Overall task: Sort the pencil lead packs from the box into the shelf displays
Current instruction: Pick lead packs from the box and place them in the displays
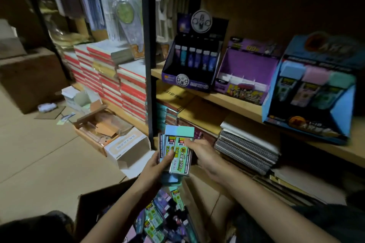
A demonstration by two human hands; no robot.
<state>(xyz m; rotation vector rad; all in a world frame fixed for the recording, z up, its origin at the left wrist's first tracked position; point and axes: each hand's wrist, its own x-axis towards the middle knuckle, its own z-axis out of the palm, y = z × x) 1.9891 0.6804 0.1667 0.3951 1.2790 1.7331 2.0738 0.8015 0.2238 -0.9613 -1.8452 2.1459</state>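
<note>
My left hand grips a small stack of pencil lead packs, mint green and light blue with yellow labels, held upright in front of the shelf post. My right hand pinches the right edge of the front mint pack. Below my arms a cardboard box holds several more packs in green, purple and pink. On the shelf to the right stand three displays: a blue one with blue, pink and green packs, a purple one and a dark one.
A black shelf post rises just behind the held packs. Stacks of notebooks fill the left shelf and spiral pads lie under the display shelf. Open cardboard boxes and scraps litter the floor at left.
</note>
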